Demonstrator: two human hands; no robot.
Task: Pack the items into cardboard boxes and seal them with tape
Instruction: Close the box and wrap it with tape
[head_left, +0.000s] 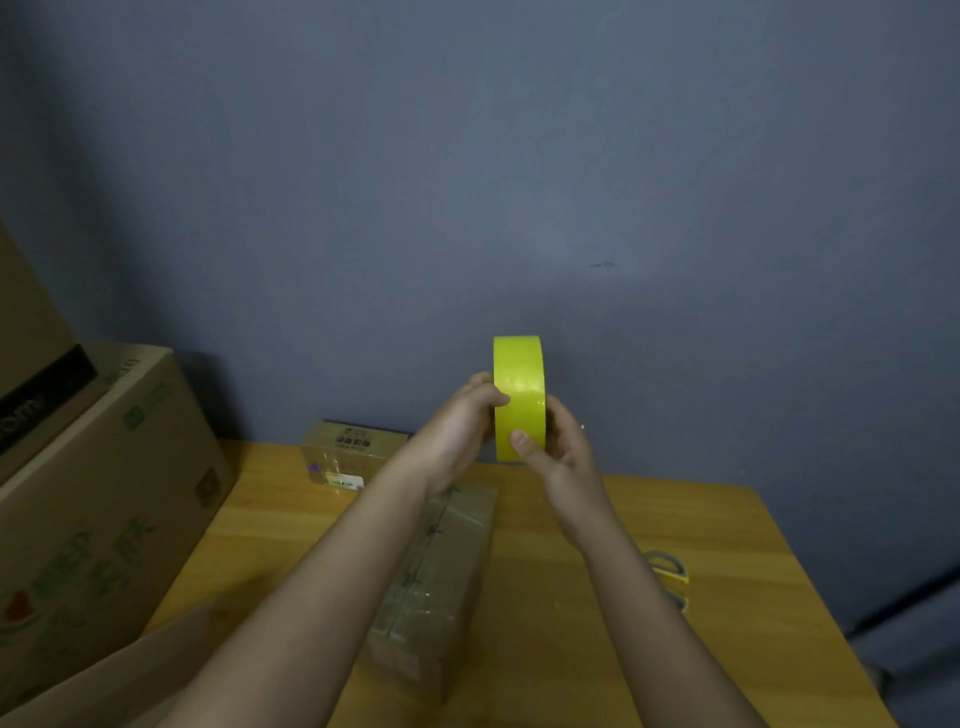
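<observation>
Nearest, a closed cardboard box (431, 587) lies on the wooden table (597, 597), under both forearms. Above it, left hand (457, 431) and right hand (558, 449) clamp fingers on a yellow tape roll (519, 397) held edge-on: probably light, rigid, best gripped by its flanks. Beyond: scissors (670, 574), blue-grey wall (467, 156).

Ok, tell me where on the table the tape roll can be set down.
Both hands hold the yellow tape roll above the table. Bare wood lies right of the long box, between it and the scissors, and along the far right edge. Another patch lies left of that box, below the small far box. The left side is crowded by big cartons.
</observation>
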